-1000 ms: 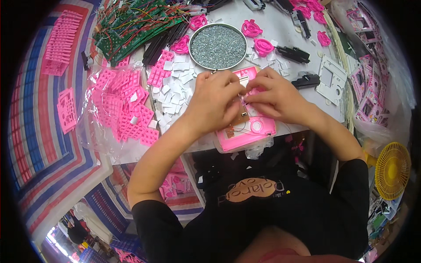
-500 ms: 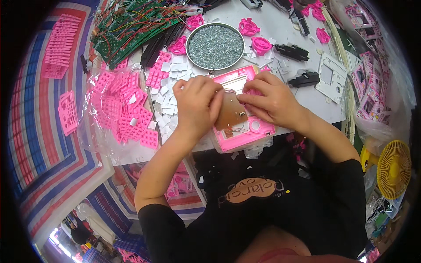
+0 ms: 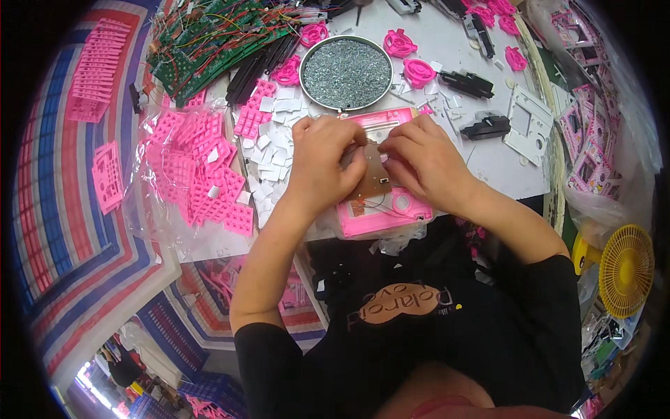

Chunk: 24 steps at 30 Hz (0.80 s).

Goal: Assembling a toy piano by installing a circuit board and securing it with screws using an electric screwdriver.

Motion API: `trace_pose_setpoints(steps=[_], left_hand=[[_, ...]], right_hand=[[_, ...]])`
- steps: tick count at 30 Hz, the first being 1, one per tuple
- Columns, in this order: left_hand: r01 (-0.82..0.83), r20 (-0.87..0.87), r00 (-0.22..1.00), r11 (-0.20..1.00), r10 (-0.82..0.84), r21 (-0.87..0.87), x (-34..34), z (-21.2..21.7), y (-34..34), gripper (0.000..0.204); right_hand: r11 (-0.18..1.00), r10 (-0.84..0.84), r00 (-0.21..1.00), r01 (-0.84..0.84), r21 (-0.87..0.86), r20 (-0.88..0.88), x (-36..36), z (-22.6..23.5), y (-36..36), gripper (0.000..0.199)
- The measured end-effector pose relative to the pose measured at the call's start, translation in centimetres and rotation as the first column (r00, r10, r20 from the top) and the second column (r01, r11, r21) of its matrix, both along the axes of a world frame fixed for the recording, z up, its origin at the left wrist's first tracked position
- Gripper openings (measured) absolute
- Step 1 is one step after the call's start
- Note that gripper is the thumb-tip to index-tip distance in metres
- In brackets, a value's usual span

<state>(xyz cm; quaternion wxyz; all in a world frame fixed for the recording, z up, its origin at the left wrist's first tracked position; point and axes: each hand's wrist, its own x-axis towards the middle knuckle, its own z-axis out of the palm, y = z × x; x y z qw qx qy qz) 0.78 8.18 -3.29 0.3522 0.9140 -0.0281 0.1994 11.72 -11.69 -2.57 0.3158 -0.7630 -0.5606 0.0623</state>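
Fingers of both hands are drawn in close over a brown circuit board [image 3: 373,178]. Left hand [image 3: 326,159]: thumb and forefinger curled near each other at the board's left edge; whether they pinch the edge or only rest against it cannot be told. Right hand [image 3: 422,164]: fingertips bunched narrowly at the board's upper right; any wire or small part between them is hidden.

Location: the board lies over an open pink plastic case [image 3: 370,227], at the near side of the white table [image 3: 520,183], directly before the person. Thin wires [image 3: 377,204] show at the board's near end, beside a round opening in the case.

Handling, as judged: board light, flat and stiff, liable to crack or lose a joint if bent. Wires soft and easily tugged loose; they make poor handholds. Recommended hold is by the board's bare side edges, clear of the wires and the small switch. Case judged light, rigid and somewhat slippery, best steadied by its outer rim.

Surroundings: a round dish [image 3: 301,75] of small metal screws [image 3: 347,72] stands just beyond the case; loose white squares [image 3: 279,150] lie left of it.
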Motion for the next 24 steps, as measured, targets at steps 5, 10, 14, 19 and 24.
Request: trace_pose_setpoints(steps=[5, 10, 14, 19, 24], left_hand=[[0.2, -0.143, 0.977, 0.917, -0.159, 0.346, 2.1, 0.8, 0.3, 0.011], [0.315, -0.266, 0.94, 0.847, -0.216, 0.428, 3.6, 1.0, 0.1, 0.009], [0.328, -0.456, 0.88, 0.865, -0.134, 0.379, 4.2, 1.9, -0.5, 0.01], [0.054, -0.238, 0.971, 0.994, -0.03, 0.095, 1.9, 0.6, 0.0, 0.014], [-0.145, 0.078, 0.987, 0.984, 0.137, 0.103, -2.7, 0.0, -1.4, 0.021]], right_hand=[[0.999, 0.033, 0.999, -0.033, 0.019, 0.017, 0.2, -0.3, -0.2, 0.022], [0.997, 0.048, 0.997, -0.051, 0.056, 0.055, -0.1, -0.8, -0.5, 0.022], [0.999, 0.026, 0.997, -0.028, 0.022, 0.074, -0.4, 0.0, -0.3, 0.025], [0.988, -0.074, 0.99, 0.089, -0.126, 0.121, -1.5, 0.6, 0.7, 0.027], [0.998, -0.033, 0.999, 0.034, -0.062, 0.028, -0.5, 0.9, 0.4, 0.027]])
